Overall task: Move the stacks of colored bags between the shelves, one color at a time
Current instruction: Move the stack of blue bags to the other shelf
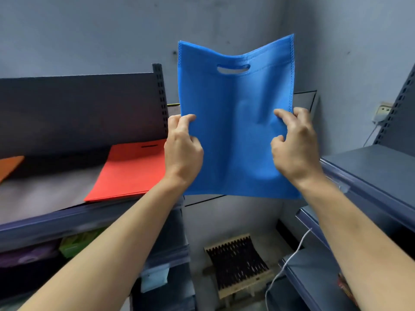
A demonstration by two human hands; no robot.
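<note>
A stack of blue bags (235, 122) with a cut-out handle hangs upright in the air between two shelf units. My left hand (183, 149) grips its left edge and my right hand (294, 144) grips its right edge, thumbs on the near face. On the left shelf (45, 198) a stack of red bags (130, 169) lies flat, and the corner of an orange stack (9, 166) shows at the far left edge. The right shelf (368, 162) carries no bags in the part I see.
Green (76, 243) and purple (27, 257) items sit on the lower left shelf. A wooden-framed mesh rack (238, 263) stands on the floor in the corner. A white cord (292, 257) hangs by the right shelves, and a wall socket (382, 112) is at the right.
</note>
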